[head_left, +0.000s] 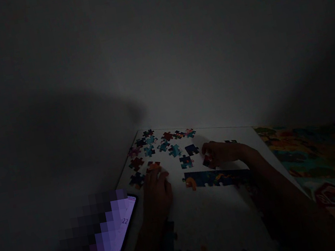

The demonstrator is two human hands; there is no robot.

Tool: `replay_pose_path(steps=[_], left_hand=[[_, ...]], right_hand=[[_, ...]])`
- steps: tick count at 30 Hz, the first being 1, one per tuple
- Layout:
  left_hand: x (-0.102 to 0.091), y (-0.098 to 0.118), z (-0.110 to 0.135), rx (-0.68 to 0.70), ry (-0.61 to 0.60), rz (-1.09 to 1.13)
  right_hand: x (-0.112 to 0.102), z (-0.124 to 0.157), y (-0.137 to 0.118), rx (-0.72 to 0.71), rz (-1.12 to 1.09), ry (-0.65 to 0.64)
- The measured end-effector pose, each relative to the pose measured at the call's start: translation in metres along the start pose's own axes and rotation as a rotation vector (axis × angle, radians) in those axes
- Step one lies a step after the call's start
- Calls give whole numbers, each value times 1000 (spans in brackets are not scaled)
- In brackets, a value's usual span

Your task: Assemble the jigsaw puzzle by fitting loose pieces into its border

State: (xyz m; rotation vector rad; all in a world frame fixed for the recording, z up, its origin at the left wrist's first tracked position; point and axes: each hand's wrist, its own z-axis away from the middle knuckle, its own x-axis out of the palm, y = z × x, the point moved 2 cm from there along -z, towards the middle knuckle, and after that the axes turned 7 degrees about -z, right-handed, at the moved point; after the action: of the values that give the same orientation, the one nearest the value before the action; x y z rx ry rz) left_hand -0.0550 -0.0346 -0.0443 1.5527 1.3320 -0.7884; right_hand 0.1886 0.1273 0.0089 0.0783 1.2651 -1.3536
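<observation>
In dim light, the right hand [221, 153] pinches a dark jigsaw piece [208, 161] between narrowed fingers; the left hand [156, 196] rests its fingers [160, 175] on a reddish piece [154, 166], grip unclear.

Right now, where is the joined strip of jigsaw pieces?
In the head view, the joined strip of jigsaw pieces lies on the white board, just below the right hand and to the right of the left hand.
</observation>
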Motion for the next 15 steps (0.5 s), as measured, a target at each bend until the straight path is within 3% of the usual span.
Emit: replay_pose_path(steps=[6,15], left_hand=[[2,0,1,22,2,-1],[0,4,1,48,-28,11]], right_hand=[[0,-6,10,-12,-3,18],[-4,-17,17,-62,94,202]])
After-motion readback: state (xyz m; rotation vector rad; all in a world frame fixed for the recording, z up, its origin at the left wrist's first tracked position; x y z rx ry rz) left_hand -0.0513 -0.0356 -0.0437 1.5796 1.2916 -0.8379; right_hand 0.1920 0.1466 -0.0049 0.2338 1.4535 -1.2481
